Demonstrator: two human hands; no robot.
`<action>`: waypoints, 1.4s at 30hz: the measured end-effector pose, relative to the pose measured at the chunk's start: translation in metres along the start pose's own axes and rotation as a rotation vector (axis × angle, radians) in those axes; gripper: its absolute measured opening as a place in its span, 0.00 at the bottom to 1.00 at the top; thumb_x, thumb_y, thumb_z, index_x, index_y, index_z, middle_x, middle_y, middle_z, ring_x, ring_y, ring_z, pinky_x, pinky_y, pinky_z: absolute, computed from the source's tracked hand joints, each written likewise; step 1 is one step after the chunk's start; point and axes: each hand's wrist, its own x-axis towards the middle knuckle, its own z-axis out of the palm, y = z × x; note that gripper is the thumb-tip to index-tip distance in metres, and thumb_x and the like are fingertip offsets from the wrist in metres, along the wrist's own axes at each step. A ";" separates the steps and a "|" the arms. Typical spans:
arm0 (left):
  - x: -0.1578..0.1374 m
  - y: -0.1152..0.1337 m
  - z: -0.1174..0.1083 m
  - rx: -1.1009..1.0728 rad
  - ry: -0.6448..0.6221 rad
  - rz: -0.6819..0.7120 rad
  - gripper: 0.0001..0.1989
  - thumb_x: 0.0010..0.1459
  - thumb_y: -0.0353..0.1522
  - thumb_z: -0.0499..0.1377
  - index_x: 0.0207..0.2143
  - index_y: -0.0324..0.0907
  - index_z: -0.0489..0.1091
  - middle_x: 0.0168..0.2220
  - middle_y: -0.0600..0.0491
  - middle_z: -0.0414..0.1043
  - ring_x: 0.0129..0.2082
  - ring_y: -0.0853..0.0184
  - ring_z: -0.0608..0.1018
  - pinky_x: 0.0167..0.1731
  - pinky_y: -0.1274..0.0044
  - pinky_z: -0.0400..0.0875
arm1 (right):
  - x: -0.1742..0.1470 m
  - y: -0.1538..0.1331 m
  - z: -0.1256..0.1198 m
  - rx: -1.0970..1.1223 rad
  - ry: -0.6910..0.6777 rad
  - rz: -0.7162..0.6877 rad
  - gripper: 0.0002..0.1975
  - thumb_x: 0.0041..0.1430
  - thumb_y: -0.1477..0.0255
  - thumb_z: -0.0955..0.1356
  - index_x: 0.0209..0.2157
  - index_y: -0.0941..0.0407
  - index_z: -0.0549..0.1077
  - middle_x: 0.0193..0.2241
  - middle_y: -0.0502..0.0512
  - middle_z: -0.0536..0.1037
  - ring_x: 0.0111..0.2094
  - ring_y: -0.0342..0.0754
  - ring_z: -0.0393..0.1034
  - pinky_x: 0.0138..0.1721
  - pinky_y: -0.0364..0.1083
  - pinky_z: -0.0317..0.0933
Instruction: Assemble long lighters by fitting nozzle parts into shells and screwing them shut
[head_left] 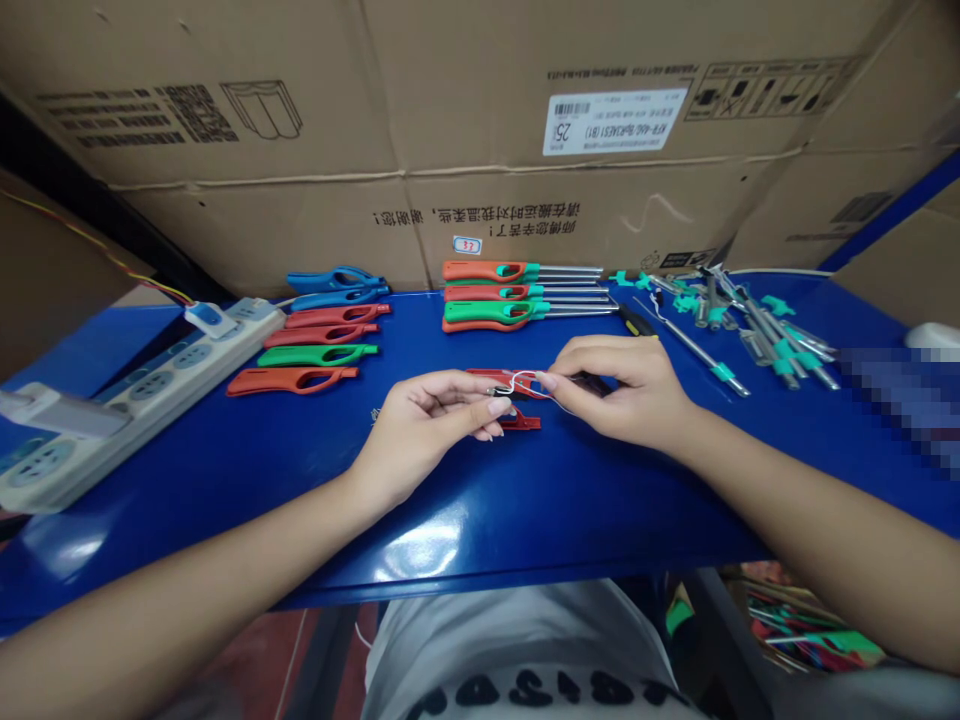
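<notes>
"Light grey shirt [525, 650] lies nearest the camera, below the near edge of the blue table [570, 510]. Report the state of the hands."

"Both are grasping. Left hand [439, 410]: thumb and fingers pinch a small metal part [498, 391]. Right hand [619, 390]: thumb and forefinger pinch a thin white wire [517, 375]. Whether the right palm also holds the dark item beneath it: cannot tell."

"State the governing relation."

"The wire lies between the two sets of fingertips, its loop spanning left to right. Red plastic [525, 423] lies directly beneath, visible edges also running left to right. Left hand is nearer and covers part of it. One piece or two: cannot tell."

"Continue outward."

"Left: a row of coloured handles [289, 356], long axes left to right; farther left, a power strip [176, 385], set diagonally. Far centre: stacked lighters [480, 311], metal tubes pointing right. Just beyond the right hand: a black-and-yellow tool [637, 322]. Far right: a single tube [694, 345], then a pile of tubes [766, 330] with teal fittings."

"List legible markings."

"Number sticker [466, 245]: apparently 33. Cardboard [300, 220] behind: print inverted, including 谢谢您. White label [615, 120]: 25, plus a code beginning KFR and ending (B1); middle portion unconfirmed. Shirt characters: not reliably readable. Brand name: none legible."
</notes>
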 end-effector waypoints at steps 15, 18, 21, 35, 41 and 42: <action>0.000 0.000 0.001 -0.106 -0.014 -0.049 0.07 0.49 0.28 0.74 0.33 0.40 0.82 0.26 0.53 0.81 0.24 0.75 0.80 0.27 0.88 0.76 | -0.004 0.006 0.003 -0.150 -0.012 -0.178 0.08 0.64 0.76 0.68 0.28 0.58 0.74 0.24 0.52 0.77 0.25 0.41 0.69 0.27 0.41 0.61; 0.000 0.000 0.001 -0.094 -0.022 -0.042 0.07 0.50 0.29 0.73 0.34 0.40 0.82 0.26 0.54 0.81 0.24 0.76 0.80 0.27 0.88 0.76 | -0.004 0.006 0.002 -0.153 -0.017 -0.190 0.08 0.64 0.77 0.68 0.29 0.58 0.73 0.25 0.53 0.77 0.26 0.42 0.70 0.28 0.41 0.62; 0.000 0.000 0.001 -0.076 -0.029 -0.025 0.05 0.52 0.30 0.72 0.33 0.40 0.82 0.27 0.53 0.82 0.24 0.76 0.80 0.28 0.88 0.76 | -0.004 0.006 0.002 -0.160 -0.024 -0.185 0.08 0.64 0.77 0.67 0.29 0.57 0.73 0.24 0.53 0.77 0.26 0.42 0.70 0.28 0.42 0.63; -0.002 -0.001 0.000 -0.017 -0.044 0.034 0.05 0.53 0.30 0.72 0.35 0.42 0.83 0.26 0.54 0.82 0.24 0.75 0.80 0.28 0.88 0.77 | -0.004 0.005 0.001 -0.171 -0.031 -0.234 0.08 0.65 0.76 0.68 0.30 0.56 0.74 0.26 0.53 0.78 0.27 0.42 0.73 0.29 0.41 0.66; -0.001 0.000 0.000 0.027 -0.033 0.056 0.05 0.54 0.30 0.71 0.35 0.42 0.83 0.26 0.54 0.81 0.24 0.76 0.80 0.28 0.88 0.76 | -0.004 0.008 0.001 -0.138 -0.060 -0.214 0.06 0.65 0.76 0.68 0.32 0.56 0.74 0.27 0.54 0.78 0.28 0.42 0.72 0.31 0.41 0.65; -0.001 0.000 0.000 0.029 -0.034 0.059 0.04 0.54 0.30 0.71 0.35 0.42 0.83 0.26 0.54 0.81 0.24 0.76 0.80 0.28 0.88 0.77 | -0.004 0.008 0.001 -0.120 -0.069 -0.197 0.06 0.65 0.76 0.67 0.32 0.57 0.75 0.28 0.54 0.78 0.29 0.42 0.71 0.31 0.41 0.65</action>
